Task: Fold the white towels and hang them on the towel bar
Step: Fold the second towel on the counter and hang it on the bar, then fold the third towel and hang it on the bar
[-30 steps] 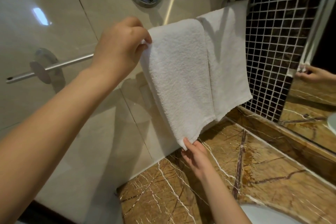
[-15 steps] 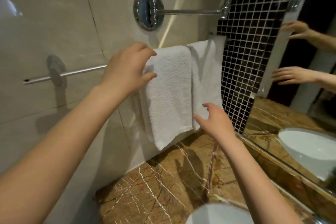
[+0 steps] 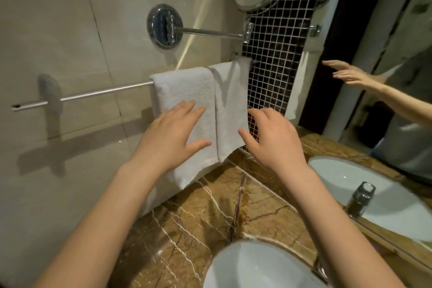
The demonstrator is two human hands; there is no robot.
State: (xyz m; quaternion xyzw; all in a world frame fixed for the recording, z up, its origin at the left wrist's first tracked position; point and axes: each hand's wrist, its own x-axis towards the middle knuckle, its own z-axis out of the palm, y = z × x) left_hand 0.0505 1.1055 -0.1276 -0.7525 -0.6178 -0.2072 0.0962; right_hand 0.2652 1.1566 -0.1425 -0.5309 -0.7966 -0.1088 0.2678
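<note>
Both folded white terry towels hang over the brushed-metal towel bar [image 3: 100,92] that runs along the wall above my two grips. I judge this to be the final smoothing. My left grip [image 3: 169,134] lies flat on the front of the nearer, left-hand white towel [image 3: 184,86], fingers straight and spread, holding nothing. My right grip [image 3: 272,140] hovers open, fingers loosely fanned, just beside the lower outer edge of the farther, right-hand white towel [image 3: 230,105], which hangs between the two grips. To do this well, I would stroke the left palm downward with light pressure so that the cloth is not dragged off the bar. I would then use the right grip to nudge the farther towel's free edge square, so the two hems sit level and the overlap at their shared edge stays narrow. Below both grips lie the brown veined marble bench [image 3: 210,213] and the white oval basin [image 3: 257,266], so a towel that slips would land there. I cannot tell whether the right thumb touches the cloth. My left wrist covers the nearer towel's lower left part, the back halves of both towels are out of sight behind the bar, and the farther towel hides the bar's end by the dark mosaic tiles [image 3: 275,65].
</note>
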